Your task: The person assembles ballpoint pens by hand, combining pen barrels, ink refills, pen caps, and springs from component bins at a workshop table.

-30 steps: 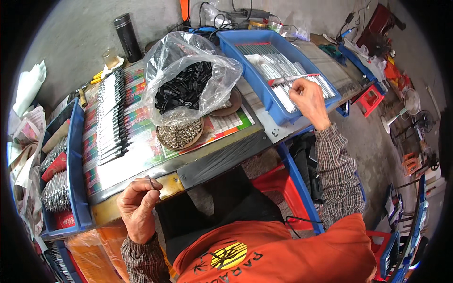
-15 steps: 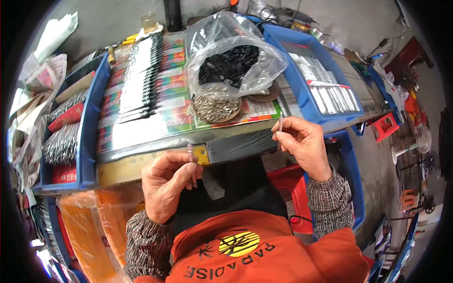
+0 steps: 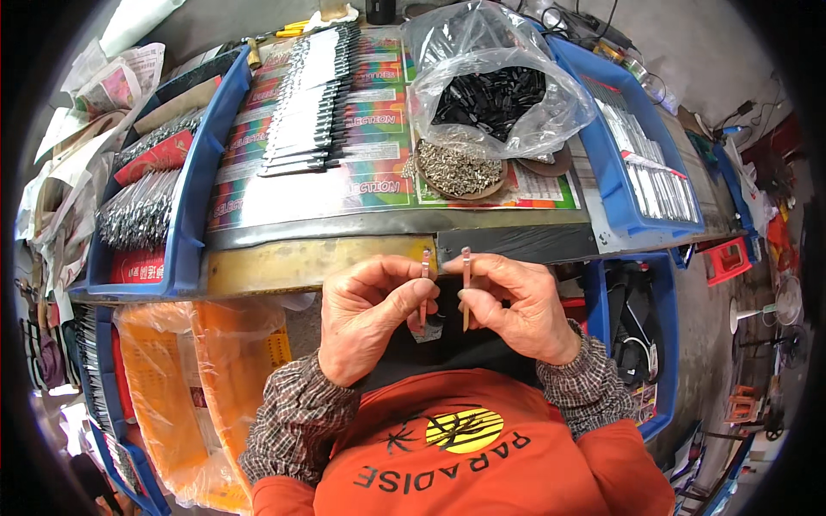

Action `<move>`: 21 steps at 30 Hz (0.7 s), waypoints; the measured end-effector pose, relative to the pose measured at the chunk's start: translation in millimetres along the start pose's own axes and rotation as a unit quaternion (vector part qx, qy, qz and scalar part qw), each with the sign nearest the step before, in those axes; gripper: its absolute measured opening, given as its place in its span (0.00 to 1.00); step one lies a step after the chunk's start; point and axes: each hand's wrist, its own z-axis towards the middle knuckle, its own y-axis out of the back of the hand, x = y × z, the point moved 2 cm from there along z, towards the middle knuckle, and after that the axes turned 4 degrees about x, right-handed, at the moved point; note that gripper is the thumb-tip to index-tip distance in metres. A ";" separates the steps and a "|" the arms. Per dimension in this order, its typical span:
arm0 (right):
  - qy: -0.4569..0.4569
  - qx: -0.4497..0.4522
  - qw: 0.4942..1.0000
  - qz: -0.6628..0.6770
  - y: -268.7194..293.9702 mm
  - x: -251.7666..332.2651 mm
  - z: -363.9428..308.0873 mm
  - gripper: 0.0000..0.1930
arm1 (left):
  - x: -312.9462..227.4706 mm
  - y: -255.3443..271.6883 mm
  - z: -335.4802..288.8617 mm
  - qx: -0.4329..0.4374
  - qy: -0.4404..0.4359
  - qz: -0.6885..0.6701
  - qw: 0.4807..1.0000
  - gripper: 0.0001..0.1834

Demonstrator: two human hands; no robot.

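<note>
In front of my chest, just off the table's front edge, my left hand (image 3: 366,314) pinches a slim metal strip (image 3: 425,268) upright between thumb and fingers. Close beside it, my right hand (image 3: 520,314) pinches a second slim metal strip (image 3: 466,273), also upright. A narrow gap separates the two strips, which stand nearly parallel. What exactly these strips are, I cannot tell. Beyond my hands a pile of small metal parts (image 3: 460,168) lies on a round brown board. Behind that, a clear plastic bag (image 3: 559,95) gapes around many black pieces (image 3: 490,99).
A row of slim silver pieces with dark ends (image 3: 310,103) lies on the table's colourful sheet (image 3: 370,187). Blue trays of metal pieces flank it, one on the left (image 3: 188,215), another on the right (image 3: 613,185). Below the table sits an orange crate (image 3: 219,344) in plastic.
My hands have come together from far apart, each still pinching its strip. The table and everything on it appear shifted right and upward in the view.
</note>
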 end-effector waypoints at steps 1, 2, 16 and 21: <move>-0.001 0.001 1.000 0.001 -4.7 -3.4 0.4 0.16 | 1.3 0.8 -0.2 -0.002 0.001 0.000 1.000 0.07; 0.010 -0.002 1.000 0.009 -9.1 -6.1 0.9 0.18 | 3.0 1.6 -0.3 0.009 -0.009 -0.008 1.000 0.07; 0.040 0.005 0.999 0.024 -23.7 -5.7 2.1 0.22 | 12.1 3.6 -2.9 0.005 -0.020 -0.013 1.000 0.07; 0.029 0.016 0.999 0.032 -24.1 -5.4 2.3 0.23 | 13.5 2.1 -2.7 0.007 -0.026 -0.016 1.000 0.07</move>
